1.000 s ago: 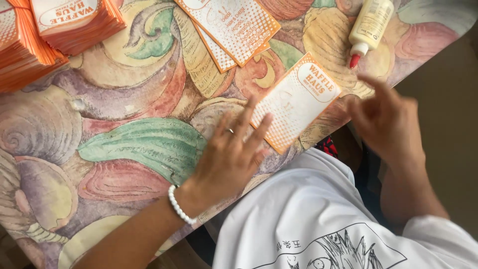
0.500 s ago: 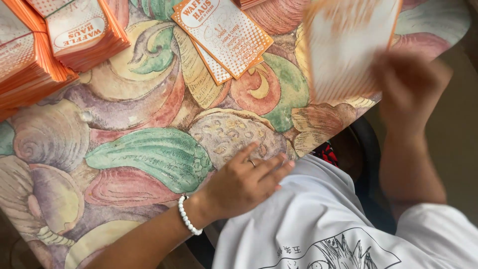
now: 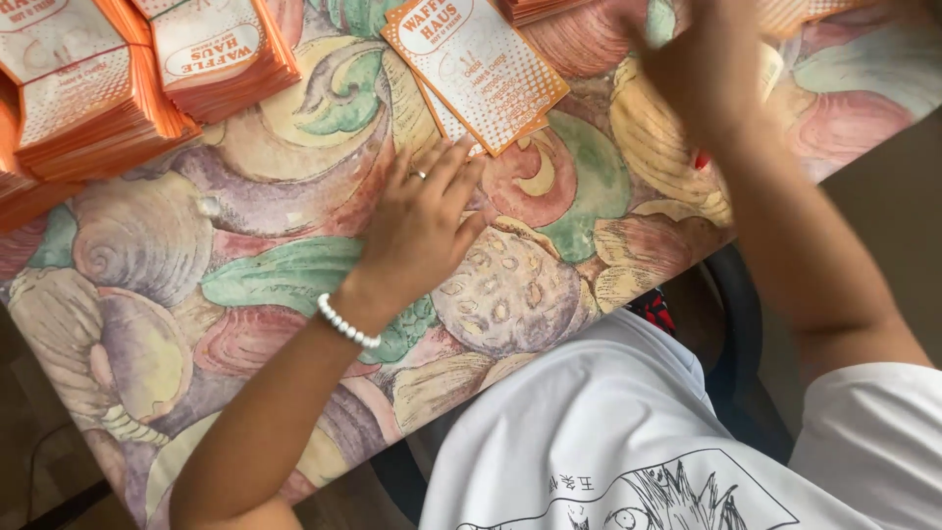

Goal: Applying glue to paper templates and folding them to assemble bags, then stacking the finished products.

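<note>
My left hand (image 3: 422, 221) lies flat on the painted table (image 3: 294, 285) with its fingers apart. Its fingertips touch the lower edge of a small pile of orange-and-white paper bags (image 3: 481, 69). A ring and a bead bracelet are on that hand and wrist. My right hand (image 3: 702, 74) is raised at the top right and blurred. It hovers over a cream glue bottle (image 3: 772, 69), whose red tip (image 3: 699, 159) shows below the hand. An orange patterned bag (image 3: 810, 12) shows just past that hand; whether the hand grips it is unclear.
Tall stacks of the same bags (image 3: 88, 98) (image 3: 221, 49) stand at the top left, and another stack (image 3: 535, 8) sits at the top edge. The table's near edge runs diagonally from lower left to upper right. A dark chair (image 3: 741, 324) is under me.
My right hand lifted one bag off the table's edge and carried it up to the top right. My left hand slid forward from that spot to the small pile of bags.
</note>
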